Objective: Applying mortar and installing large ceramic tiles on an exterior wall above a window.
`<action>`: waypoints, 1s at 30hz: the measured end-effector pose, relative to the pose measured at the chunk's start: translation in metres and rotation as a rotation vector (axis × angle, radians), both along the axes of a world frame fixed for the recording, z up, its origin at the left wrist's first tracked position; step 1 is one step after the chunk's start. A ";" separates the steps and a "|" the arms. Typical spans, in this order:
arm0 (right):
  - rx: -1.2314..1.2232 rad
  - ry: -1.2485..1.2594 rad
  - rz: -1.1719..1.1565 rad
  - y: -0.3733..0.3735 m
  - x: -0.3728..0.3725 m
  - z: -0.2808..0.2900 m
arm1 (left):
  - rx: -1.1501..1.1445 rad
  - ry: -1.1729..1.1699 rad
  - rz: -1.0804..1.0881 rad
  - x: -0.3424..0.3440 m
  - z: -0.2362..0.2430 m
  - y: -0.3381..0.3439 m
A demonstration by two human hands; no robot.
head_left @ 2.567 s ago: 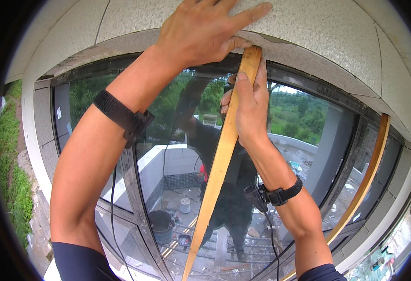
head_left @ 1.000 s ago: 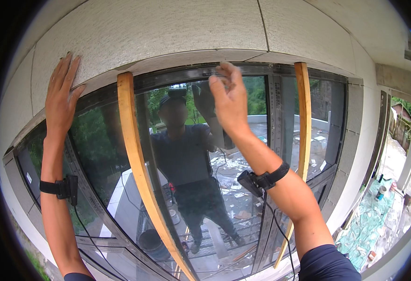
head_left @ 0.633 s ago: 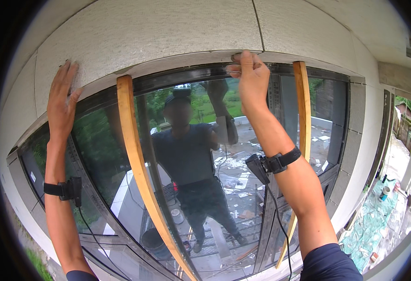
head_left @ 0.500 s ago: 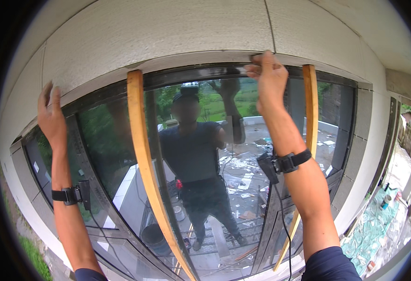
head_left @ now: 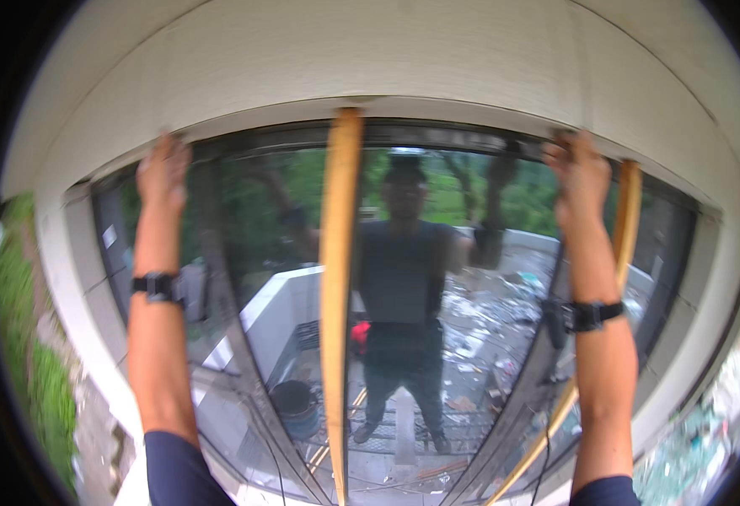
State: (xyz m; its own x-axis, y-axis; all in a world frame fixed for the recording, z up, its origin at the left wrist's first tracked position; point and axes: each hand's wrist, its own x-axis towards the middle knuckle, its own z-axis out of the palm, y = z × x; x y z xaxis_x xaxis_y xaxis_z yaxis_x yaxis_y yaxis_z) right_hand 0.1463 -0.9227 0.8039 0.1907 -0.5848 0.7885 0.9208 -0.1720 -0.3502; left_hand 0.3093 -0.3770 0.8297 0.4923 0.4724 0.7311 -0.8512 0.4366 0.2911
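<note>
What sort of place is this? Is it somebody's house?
Probably a building site, maybe a house being finished: two wooden strips stand before a dark-framed window, and a dark bucket and scattered scraps show in its glass.

Left hand (head_left: 164, 174) now at panel edge (head_left: 420, 99)

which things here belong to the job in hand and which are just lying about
Apparently in the job:
pale flat wall panel, with left hand and right hand at its lower edge
two long yellow wooden strips, tops near its underside

Apparently lying about:
dark round bucket, seen in the dark window glass
whitish scraps, also there
teal plastic-looking sheeting, lower right
</note>
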 end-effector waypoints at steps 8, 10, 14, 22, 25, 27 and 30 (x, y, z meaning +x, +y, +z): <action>0.003 0.017 0.054 -0.006 -0.005 0.003 | -0.065 -0.004 -0.052 -0.008 0.004 -0.003; -0.011 0.015 0.069 -0.008 -0.006 0.003 | -0.045 -0.021 -0.088 -0.010 0.004 0.001; 0.012 0.028 0.033 0.000 -0.005 0.002 | -0.047 -0.024 -0.087 -0.004 0.003 0.001; -0.003 0.011 0.031 0.001 -0.003 0.003 | -0.048 -0.017 0.004 -0.004 0.005 0.002; -0.009 0.004 0.024 0.004 -0.004 0.002 | -0.075 -0.028 0.005 -0.003 0.005 0.001; -0.005 0.008 0.014 0.004 -0.004 0.002 | -0.089 -0.032 0.008 -0.004 0.006 0.000; 0.017 0.018 0.024 0.001 -0.004 0.003 | -0.114 -0.028 -0.019 -0.003 0.007 -0.002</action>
State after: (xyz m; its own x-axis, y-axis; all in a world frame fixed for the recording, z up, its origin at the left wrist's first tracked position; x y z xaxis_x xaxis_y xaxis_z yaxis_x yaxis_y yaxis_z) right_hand 0.1428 -0.9219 0.8068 0.2190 -0.5927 0.7751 0.9182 -0.1435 -0.3692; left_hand 0.3058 -0.3790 0.8367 0.4825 0.5440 0.6865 -0.8493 0.4822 0.2148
